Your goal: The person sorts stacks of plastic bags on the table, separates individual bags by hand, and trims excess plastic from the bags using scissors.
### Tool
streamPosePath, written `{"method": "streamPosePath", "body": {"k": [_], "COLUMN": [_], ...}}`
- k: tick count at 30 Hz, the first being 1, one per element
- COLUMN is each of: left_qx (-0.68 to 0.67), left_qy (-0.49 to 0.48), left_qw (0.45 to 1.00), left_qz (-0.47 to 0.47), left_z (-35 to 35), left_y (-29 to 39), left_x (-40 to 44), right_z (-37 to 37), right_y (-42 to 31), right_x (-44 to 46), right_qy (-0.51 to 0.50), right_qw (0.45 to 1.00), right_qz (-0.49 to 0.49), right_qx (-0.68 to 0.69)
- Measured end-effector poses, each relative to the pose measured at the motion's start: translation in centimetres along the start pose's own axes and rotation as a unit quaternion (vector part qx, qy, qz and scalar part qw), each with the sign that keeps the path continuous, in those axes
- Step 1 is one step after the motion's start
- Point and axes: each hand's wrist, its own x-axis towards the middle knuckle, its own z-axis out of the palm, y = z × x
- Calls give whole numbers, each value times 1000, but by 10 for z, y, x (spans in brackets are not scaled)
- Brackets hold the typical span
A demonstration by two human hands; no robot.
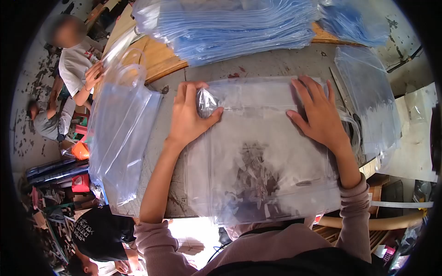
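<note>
Head cam: clear plastic panel [294, 161] dead centre on the table [262, 64], lower edge at 6. Left hand [191, 112] at its 11, curled over the corner; can't tell if gripping. Right hand [317, 115] at 1, released, fingers spread on it. Blue-tinted stack [239, 34] blocks 12; handled bag [122, 138] crowds 9, clear bag [370, 101] 2.

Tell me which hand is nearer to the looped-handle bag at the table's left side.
Left. The left hand is just right of the bag, with table showing between; the right hand is farther off, on the plastic's other side.
</note>
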Motion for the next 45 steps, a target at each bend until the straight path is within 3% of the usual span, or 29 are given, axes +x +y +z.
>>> {"method": "streamPosePath", "body": {"k": [1, 4, 5, 7, 9, 12, 25, 36, 40, 45], "left_qx": [-3, -70, -72, 21, 23, 5, -12, -11, -17, -15], "left_qy": [-3, 84, 84, 26, 28, -9, 28, 39, 39, 36], "left_qw": [1000, 984, 984, 969, 973, 969, 966, 948, 940, 938], "left_qz": [0, 141, 140, 244, 226, 247, 258, 316, 340, 344], "left_z": [-1, 4, 1, -11, -12, -18, -14, -10, -10, -12], "left_y": [0, -1, 1, 5, 3, 8, 6, 5, 5, 7], "left_x": [0, -5, -9, -17, -24, -28, -26, -30, -29, -27], "right_z": [-2, -8, -8, -6, -4, -4, -9, -22, -18, -8], "right_y": [0, 2, 2, 4, 11, 6, 6, -17, -13, -7], "right_x": [1, 5, 4, -1, -10, -8, -3, 8, 4, -4], "right_qy": [-3, 4, 24, 42, 77, 108, 92, 17, 30, 83], "right_qw": [1000, 999, 999, 999, 992, 983, 983, 995, 995, 981], "right_qz": [3, 14, 9, 4, -96, -145, -143, -100, -95, -166], "right_qx": [-1, 31, 26, 21, -22, -13, 67, -11, -23, 62]}}
